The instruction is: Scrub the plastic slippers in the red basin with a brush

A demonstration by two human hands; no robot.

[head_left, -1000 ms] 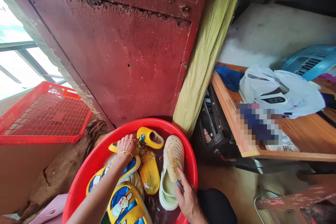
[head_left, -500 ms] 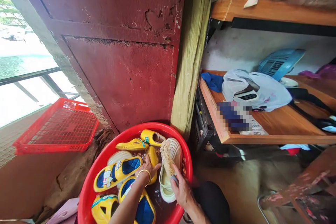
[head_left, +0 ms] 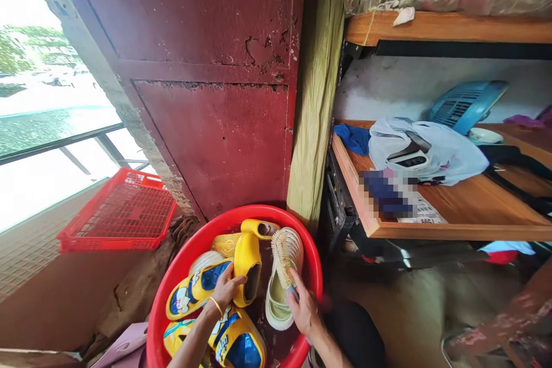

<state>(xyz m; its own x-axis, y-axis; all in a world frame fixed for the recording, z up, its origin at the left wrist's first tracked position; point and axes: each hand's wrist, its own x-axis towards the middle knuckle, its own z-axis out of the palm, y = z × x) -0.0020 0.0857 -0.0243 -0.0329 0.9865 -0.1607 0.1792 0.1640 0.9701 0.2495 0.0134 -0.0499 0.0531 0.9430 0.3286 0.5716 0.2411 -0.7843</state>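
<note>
Yellow clog [head_left: 249, 253], glossy, rounded, gripped in left hand [head_left: 226, 286], pale-bristled brush [head_left: 281, 254] clasped in right hand [head_left: 305, 307], round red tub [head_left: 317, 273]

Left grip [head_left: 225, 287] thumb extended, right grip [head_left: 305, 306] curled, forearms [head_left: 194, 333] converging

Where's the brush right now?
In the head view, the brush is in the right hand, over the pale clog on the right side of the red tub.

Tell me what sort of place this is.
Probably a household storage corner, judging by the worn red door, the wooden shelf holding a plastic bag, and the tub of shoes.
</note>
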